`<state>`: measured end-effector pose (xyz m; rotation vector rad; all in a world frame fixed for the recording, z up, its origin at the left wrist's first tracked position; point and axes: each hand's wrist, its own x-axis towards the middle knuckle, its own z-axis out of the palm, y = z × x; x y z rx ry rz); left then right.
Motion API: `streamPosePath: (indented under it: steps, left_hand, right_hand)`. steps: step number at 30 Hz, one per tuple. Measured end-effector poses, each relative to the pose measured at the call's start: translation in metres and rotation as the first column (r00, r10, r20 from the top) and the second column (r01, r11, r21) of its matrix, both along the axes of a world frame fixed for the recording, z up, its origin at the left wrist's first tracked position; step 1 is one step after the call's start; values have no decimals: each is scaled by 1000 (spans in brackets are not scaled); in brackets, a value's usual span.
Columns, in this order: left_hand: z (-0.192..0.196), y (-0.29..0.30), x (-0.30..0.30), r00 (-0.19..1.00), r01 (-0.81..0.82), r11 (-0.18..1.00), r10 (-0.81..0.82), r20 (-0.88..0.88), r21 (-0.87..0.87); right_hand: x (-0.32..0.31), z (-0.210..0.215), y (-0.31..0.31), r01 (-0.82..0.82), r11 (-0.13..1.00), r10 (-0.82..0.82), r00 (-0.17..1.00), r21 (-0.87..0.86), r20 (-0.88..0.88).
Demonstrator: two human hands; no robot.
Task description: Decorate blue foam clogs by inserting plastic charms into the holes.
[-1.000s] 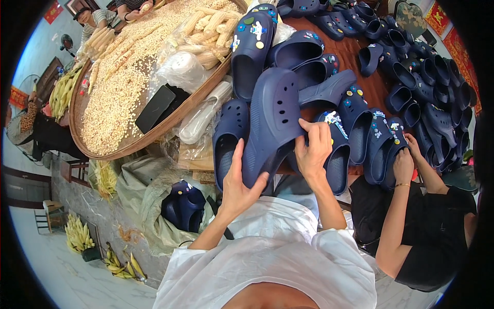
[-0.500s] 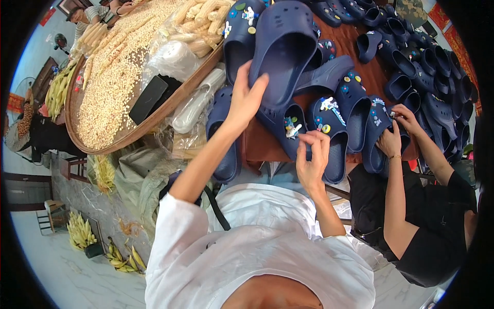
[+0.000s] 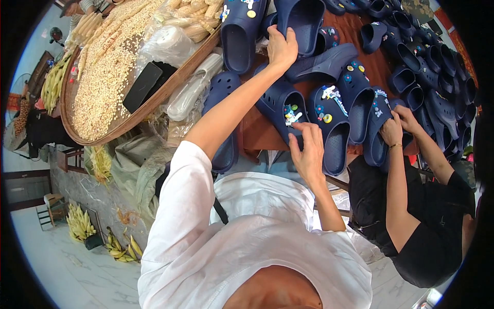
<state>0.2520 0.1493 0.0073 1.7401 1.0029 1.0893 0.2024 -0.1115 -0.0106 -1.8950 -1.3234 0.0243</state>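
Starting at the far left of my feed, there's a big round woven tray [image 3: 77, 135] heaped with pale kernels, corn cobs along its top edge and a flat black thing lying on it. Just right of that, some clear plastic bags [image 3: 193, 92] sit by the tray's rim.

Then my left hand [image 3: 281, 47] comes in, arm stretched way out. Its fingers are curled over the heel rim of a big navy clog [image 3: 303, 20] at the top of the pile, gripping it, thumb on the near side.

Lower and a bit further right, my right hand [image 3: 309, 154] sits at the near end of another navy clog with little charms [image 3: 282, 105] stuck on its top. Fingers are loosely bent, fingertips touching the clog right next to the white and yellow charms; I can't tell whether they're pinching anything.

Right of that, more navy clogs [image 3: 411, 67] are spread across a reddish table [image 3: 257, 135], and a person in black [image 3: 411, 226] has both hands on a clog there.
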Motion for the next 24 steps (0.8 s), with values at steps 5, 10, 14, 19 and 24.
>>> streamPosePath:
  steps: [5, 10, 14, 19, 24]
  left_hand:
    - [-11, 16, 6, 999, -2, 992, -4, -46, -124]
    - [2, 8, 3, 982, 60, 996, -70, -175, -63]
    - [7, 6, -9, 942, 102, 995, -104, -320, -21]
    - [-4, 10, -49, 940, 196, 979, -203, -273, -52]
    - [-19, 0, -115, 947, 305, 937, -317, -48, -169]
  right_hand:
    - [-3, -7, 12, -47, 999, 47, 999, 2, -25]
    - [0, -10, 19, -44, 999, 44, 998, -10, -39]
    - [0, -7, 30, -57, 998, 56, 997, -13, -43]
    - [3, -12, 52, -60, 998, 61, 994, 8, -88]
    - [10, -36, 66, 20, 999, -30, 957, -36, -289]
